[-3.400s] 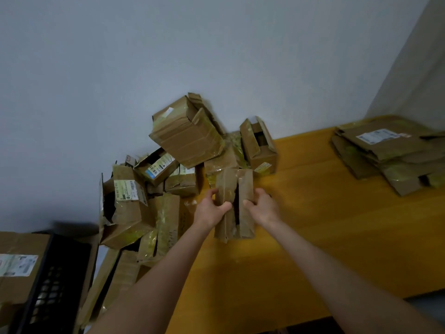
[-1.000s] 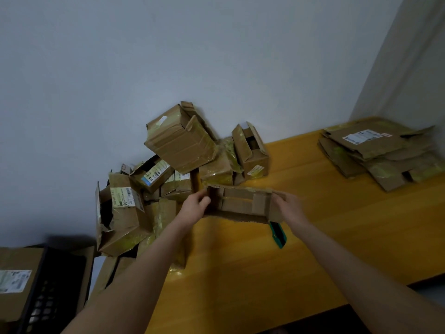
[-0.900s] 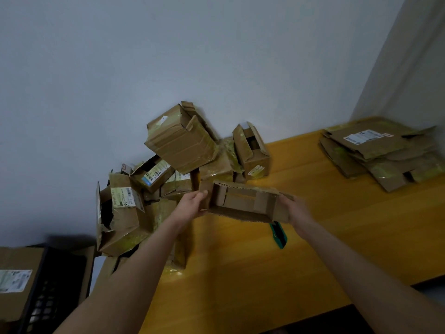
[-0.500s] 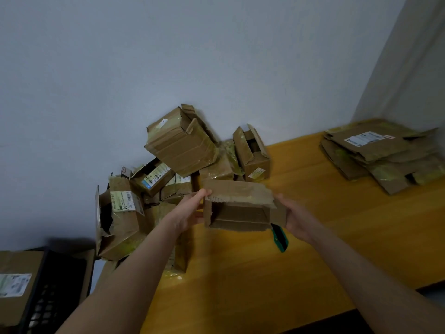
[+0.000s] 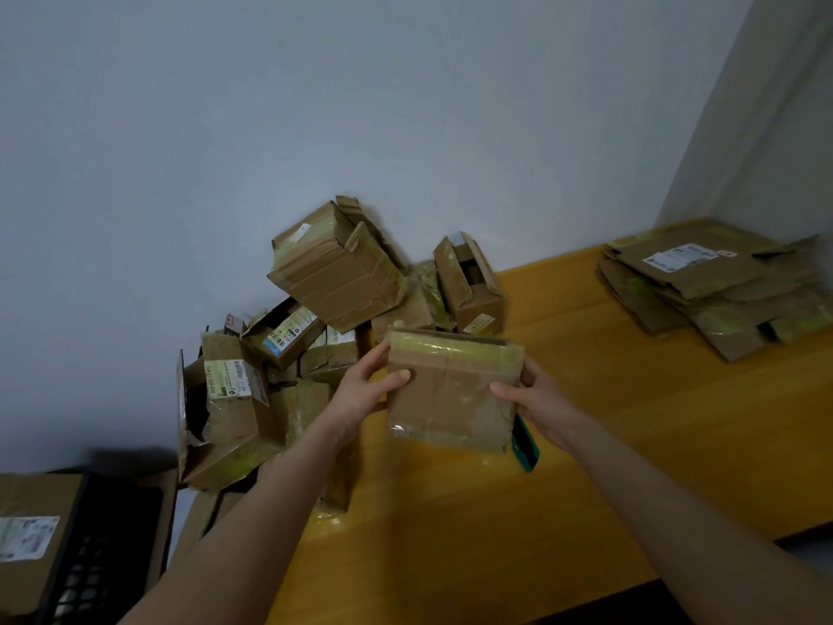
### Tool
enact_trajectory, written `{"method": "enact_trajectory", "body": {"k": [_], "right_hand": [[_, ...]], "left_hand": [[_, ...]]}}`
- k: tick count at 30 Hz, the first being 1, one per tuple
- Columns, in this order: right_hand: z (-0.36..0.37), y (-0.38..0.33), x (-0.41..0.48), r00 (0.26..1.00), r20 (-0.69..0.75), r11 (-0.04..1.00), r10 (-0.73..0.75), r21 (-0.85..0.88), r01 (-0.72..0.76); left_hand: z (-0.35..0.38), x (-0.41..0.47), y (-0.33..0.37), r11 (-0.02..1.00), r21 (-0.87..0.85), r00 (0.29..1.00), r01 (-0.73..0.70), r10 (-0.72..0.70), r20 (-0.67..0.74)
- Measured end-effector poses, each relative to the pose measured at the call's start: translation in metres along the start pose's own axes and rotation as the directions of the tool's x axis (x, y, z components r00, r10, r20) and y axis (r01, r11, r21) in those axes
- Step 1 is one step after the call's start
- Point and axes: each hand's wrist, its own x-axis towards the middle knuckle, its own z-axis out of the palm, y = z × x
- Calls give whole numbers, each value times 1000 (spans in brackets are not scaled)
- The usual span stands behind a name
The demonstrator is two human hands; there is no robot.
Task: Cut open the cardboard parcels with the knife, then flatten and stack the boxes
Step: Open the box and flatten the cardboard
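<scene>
I hold a small taped cardboard box point(image 5: 450, 390) above the wooden table point(image 5: 586, 466), its taped face turned toward me. My left hand point(image 5: 365, 390) grips its left edge with the thumb on the front. My right hand point(image 5: 536, 399) grips its right edge. A green-handled knife point(image 5: 525, 444) lies on the table just below the box, partly hidden behind it and my right hand. A heap of opened and taped parcels point(image 5: 333, 281) is piled against the wall at the table's left end. A stack of flattened boxes point(image 5: 712, 286) lies at the far right.
A black crate point(image 5: 99, 548) and a labelled carton point(image 5: 27, 530) sit low at the left, beside the table. The wall stands right behind the heap, and a corner of the room is at the right.
The box has been turned in my hands: its open side faced me before, now the taped face does. Both hands have stayed on its two ends. The knife has not moved.
</scene>
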Motion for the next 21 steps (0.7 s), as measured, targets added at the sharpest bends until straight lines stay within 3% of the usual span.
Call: {"method": "enact_trajectory", "body": {"k": [3,9,15,19,21], "right_hand": [[2,-4,-1,1000,17,1000,13,-29,-12],[-9,-11,-2,983,71,977,171,116,-179],[-9,-17,-3,978,-2,972,209,-110,-208],[0,-14,-4,987,-107,941,117,-307,-145],[4,-12,-4,988,-121,935,100,-327,-135]], "left_hand": [[2,4,-3,991,63,976,-122,131,-174],[5,1,-3,900,384,941,-205,290,-176],[9,-5,-6,644,691,885,-328,465,-13],[14,-5,-9,563,724,849,-398,526,57],[12,-3,-9,598,702,857,-388,515,35]]}}
